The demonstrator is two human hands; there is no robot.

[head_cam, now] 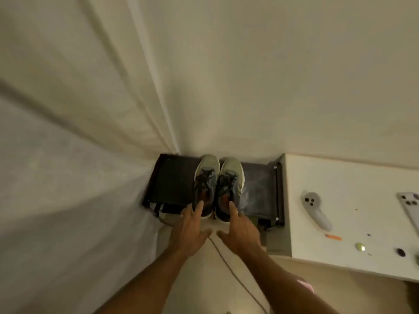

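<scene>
Far left there's a white curtain (68,109) hanging in folds, w/ its edge coming down right at the back-left corner of a low black rack (170,184). Left hand (192,234) is spread, fingers straight, index tip resting at the heel opening of the left sneaker (205,177), not clamped on anything. Both sneakers are pale green w/ dark laces, side by side & touching on top of the rack, toes pointing away from the person. Same deal for the right sneaker (230,184): right hand (241,232) has fingers apart, index poking at the heel collar, no real grip afaict. Thin cable (226,261) runs along the floor btw the forearms. Just right of the rack is a white table (340,177) w/ a grey controller (315,209) lying on it and a small orange bit (333,237) near that.
</scene>
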